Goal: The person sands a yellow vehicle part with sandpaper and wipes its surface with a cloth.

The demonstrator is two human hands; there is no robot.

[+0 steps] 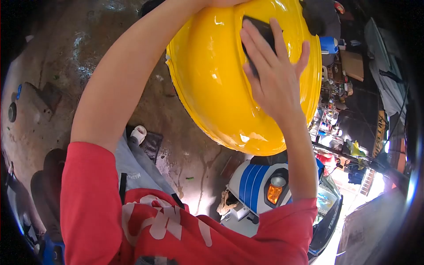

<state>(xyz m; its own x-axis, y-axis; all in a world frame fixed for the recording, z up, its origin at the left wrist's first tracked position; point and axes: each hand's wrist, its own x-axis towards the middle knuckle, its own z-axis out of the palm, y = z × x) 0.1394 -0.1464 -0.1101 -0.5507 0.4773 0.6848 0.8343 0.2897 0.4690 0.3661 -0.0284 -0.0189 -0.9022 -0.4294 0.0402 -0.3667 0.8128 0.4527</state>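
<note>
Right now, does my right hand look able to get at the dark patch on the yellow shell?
Probably yes: the right hand is spread over the dark patch, and nothing shows between them, though actual contact is hard to confirm.

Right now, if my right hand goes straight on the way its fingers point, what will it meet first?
The right hand would probably meet the dark patch behind its fingers first, then the glossy yellow shell around it; depth is unclear, so it may already touch.
</note>
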